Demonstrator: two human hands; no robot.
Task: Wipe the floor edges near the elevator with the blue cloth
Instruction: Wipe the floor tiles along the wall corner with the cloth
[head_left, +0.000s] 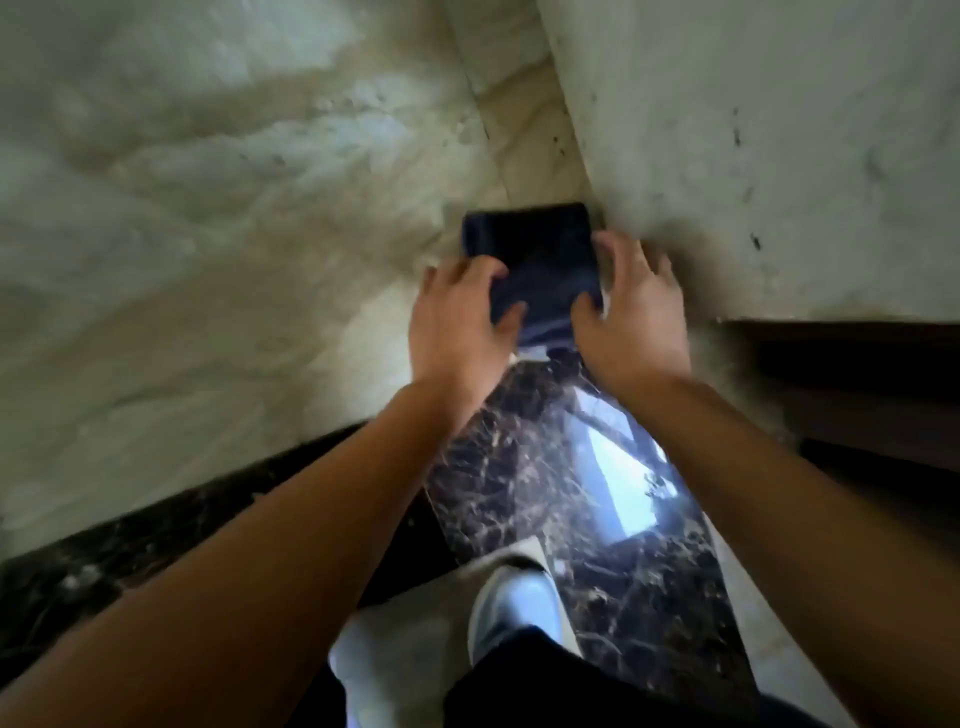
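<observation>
The blue cloth (535, 249), dark and folded into a flat rectangle, lies on the floor at the foot of a pale wall. My left hand (457, 317) presses on its left near corner with spread fingers. My right hand (628, 312) presses on its right side, next to the wall base. The cloth's near end is hidden between both hands. It sits where the beige floor strip (524, 135) meets a dark veined marble strip (561, 467).
A pale marble wall (753, 156) rises on the right, with a dark recess (852, 384) below it. Light marble flooring (208, 208) spreads to the left. My white shoe (514, 613) and dark trouser leg stand on the dark strip below my arms.
</observation>
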